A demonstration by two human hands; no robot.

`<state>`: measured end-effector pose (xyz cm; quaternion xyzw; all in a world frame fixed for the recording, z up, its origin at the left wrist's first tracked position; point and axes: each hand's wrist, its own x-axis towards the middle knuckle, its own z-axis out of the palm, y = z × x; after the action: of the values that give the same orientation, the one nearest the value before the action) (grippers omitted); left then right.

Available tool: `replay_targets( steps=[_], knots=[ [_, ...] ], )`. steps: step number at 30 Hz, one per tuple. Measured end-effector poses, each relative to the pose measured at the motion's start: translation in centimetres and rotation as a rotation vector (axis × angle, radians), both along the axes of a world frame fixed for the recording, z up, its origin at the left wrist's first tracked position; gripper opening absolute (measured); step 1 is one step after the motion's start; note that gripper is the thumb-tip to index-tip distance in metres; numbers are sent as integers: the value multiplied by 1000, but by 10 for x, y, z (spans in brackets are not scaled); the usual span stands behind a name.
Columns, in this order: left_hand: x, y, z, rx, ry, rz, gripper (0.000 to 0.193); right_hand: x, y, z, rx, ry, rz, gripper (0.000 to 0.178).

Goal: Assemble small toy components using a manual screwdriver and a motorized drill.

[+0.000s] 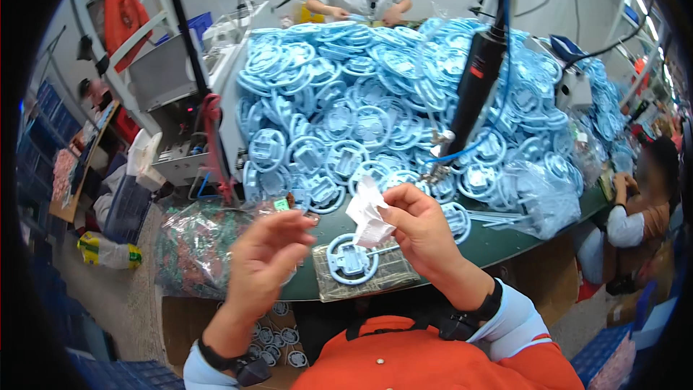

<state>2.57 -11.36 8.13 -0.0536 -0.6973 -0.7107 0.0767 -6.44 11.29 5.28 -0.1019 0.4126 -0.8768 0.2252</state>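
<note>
While our right hand pinched crumpled white paper, our left hand hovered unclenched near the green table's front edge.

On the worktop, a single part lies on what seems a pad, before the heap, right of the bag.

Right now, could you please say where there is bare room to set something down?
Bare green tabletop lies right of the right hand, in front of the white sticks and clear bag; a narrow strip shows left of the worn pad. Heaped blue rings crowd the rear.
</note>
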Motion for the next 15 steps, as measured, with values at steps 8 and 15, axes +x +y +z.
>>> replay_targets(
  steps=[8, 15],
  knots=[
    [-6, 40, -59, 81, -39, -121, 47, 15, -6, -20, 431, 316, -6, 11],
    [3, 35, -85, 255, -127, -131, 19, 19, 2, -40, 470, 459, 235, 19]
  ],
)
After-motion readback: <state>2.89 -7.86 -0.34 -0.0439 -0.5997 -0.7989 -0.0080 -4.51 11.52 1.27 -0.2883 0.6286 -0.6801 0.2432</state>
